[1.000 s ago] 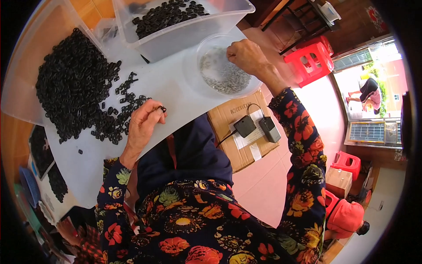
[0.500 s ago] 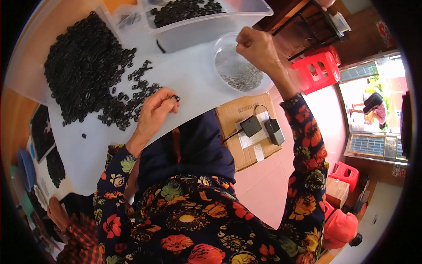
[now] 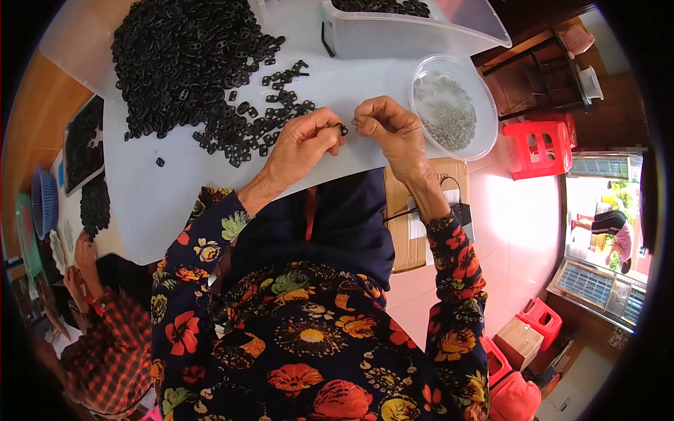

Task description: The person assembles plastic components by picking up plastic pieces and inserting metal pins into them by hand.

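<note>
Over the white tabletop (image 3: 365,81) my left hand (image 3: 298,149) pinches a small black plastic link piece (image 3: 342,129), which sticks out past its fingertips. My right hand (image 3: 399,137) is closed in a pinch just to the right of it, a small gap between the two. Whatever lies in the right fingertips is too small to tell. Right of that hand stands a round clear tub (image 3: 494,116) with many thin silvery metal pins (image 3: 449,116). A large heap of black links (image 3: 182,74) lies at the far left, with loose ones (image 3: 242,130) spread towards my left hand.
A clear plastic bin (image 3: 400,36) of black pieces stands at the back. A cardboard box (image 3: 411,252) with a black adapter is beside my lap. At the left, a person in a checked sleeve (image 3: 116,337) works near a blue basket (image 3: 44,200). Red stools (image 3: 537,151) stand right.
My right hand has come from above the pin tub down and left to meet my left hand. The view has shifted, so the table things appear further right and higher.
</note>
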Motion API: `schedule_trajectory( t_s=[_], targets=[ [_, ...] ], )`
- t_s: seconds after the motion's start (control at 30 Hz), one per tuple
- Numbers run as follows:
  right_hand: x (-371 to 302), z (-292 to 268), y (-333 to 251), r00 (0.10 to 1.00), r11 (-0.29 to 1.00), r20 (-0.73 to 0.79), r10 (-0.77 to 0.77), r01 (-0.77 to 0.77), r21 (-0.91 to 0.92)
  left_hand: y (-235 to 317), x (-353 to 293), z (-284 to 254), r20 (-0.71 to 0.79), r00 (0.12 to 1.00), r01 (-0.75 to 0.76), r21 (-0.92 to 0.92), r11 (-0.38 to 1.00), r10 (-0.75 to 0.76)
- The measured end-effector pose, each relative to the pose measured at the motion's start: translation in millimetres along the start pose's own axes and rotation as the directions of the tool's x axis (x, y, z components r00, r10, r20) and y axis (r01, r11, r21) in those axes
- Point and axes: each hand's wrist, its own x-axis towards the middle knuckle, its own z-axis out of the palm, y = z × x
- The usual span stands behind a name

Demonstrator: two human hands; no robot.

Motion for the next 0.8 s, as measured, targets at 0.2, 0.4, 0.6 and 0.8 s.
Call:
schedule_trajectory(
  t_s=[0.2,0.4,0.6,0.8],
  targets=[
    [0,13,2,1.000,1.000,-0.011,-0.011,0.011,0.027,-3,-1,0,-0.021,1.000,-0.022,0.002,1.000,0.022],
    [-2,15,6,0.995,0.997,-0.100,-0.027,0.035,0.072,-3,-1,0,-0.007,1.000,-0.010,-0.001,1.000,0.010],
    [-3,21,4,0.992,0.997,-0.126,-0.020,0.030,0.073,0,-1,3,-0.047,0.999,-0.012,0.003,1.000,0.012],
    [-4,28,4,0.991,0.993,-0.116,-0.068,0.079,0.088,-8,0,2,-0.090,0.995,-0.028,0.044,0.999,0.031]
  ],
)
